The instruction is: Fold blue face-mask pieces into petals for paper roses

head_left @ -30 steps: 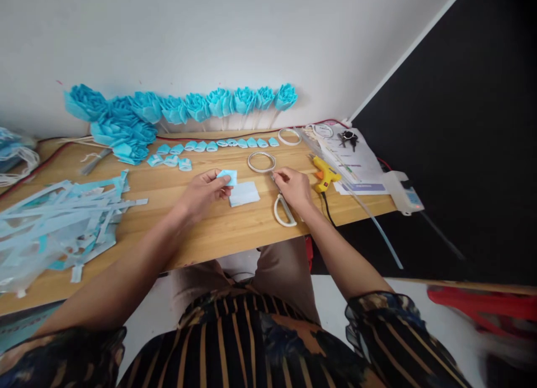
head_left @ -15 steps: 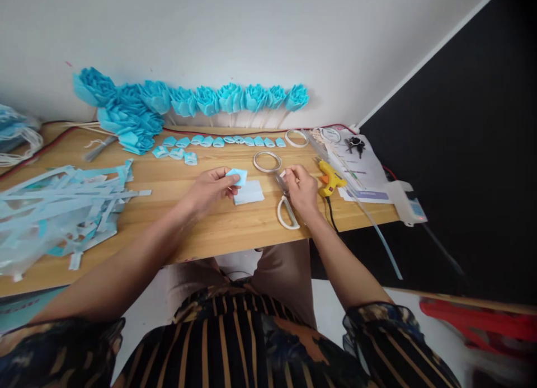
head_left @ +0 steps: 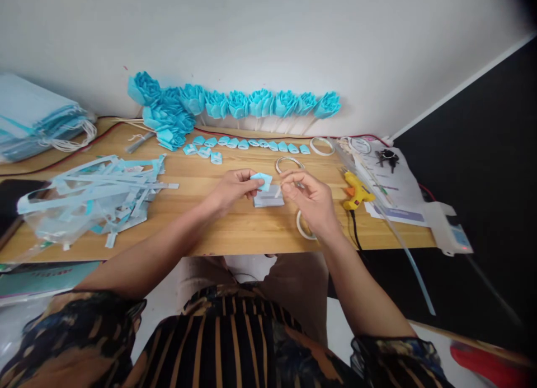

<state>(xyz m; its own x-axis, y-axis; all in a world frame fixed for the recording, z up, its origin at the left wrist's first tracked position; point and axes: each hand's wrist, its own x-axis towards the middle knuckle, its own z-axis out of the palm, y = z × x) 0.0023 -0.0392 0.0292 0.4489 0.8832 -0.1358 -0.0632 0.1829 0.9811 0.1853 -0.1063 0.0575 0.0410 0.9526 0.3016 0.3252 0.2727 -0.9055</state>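
Note:
My left hand (head_left: 232, 189) pinches a small folded light-blue paper piece (head_left: 262, 181) above the wooden desk (head_left: 235, 231). My right hand (head_left: 312, 200) is closed in a pinch on a small whitish strip, probably tape, just right of that piece. Under both lies a stack of pale blue squares (head_left: 268, 197). White-handled scissors (head_left: 302, 227) lie on the desk, partly hidden beneath my right hand. A tape ring (head_left: 289, 164) rests just beyond my hands.
Blue paper flowers (head_left: 235, 103) line the wall, with a row of small folded blue pieces (head_left: 251, 144) in front. Cut blue strips (head_left: 100, 189) pile at left. A yellow glue gun (head_left: 356, 189), papers and keys (head_left: 386, 155) sit at right near the desk edge.
My right hand has lifted off the scissors and come up toward the blue piece with a small strip pinched. The view has shifted, so everything sits further right in the frame.

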